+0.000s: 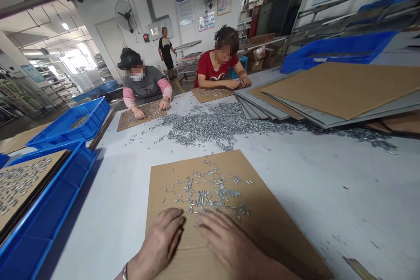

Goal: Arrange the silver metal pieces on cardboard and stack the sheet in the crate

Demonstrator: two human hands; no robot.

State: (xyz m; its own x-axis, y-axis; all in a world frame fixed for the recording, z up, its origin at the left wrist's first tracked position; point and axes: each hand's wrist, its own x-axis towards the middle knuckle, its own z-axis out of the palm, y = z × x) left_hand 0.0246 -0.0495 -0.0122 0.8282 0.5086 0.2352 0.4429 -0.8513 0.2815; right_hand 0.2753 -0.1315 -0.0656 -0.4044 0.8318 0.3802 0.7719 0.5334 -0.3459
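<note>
A brown cardboard sheet (190, 247) lies on the table in front of me, with many small, silvery, spindle-shaped metal pieces (203, 199) scattered and heaped over its middle and far part. My left hand (160, 240) rests at the sheet's left side, its fingers curled together and their undersides hidden. Beside it, my right hand (225, 238) is stretched low over the cardboard, fingers extended, tips next to the nearest pieces. Whether either hand touches a piece is hard to make out.
A large heap of the same pieces (210, 122) spreads across the white table (111, 192). Stacked cardboard sheets (348, 87) stand at right, near a blue tray (337, 52). Blue bins (62, 214) line the left, one holding piece-covered sheets. Two co-workers (144, 83) (218, 63) sit opposite; another person (166, 52) stands behind.
</note>
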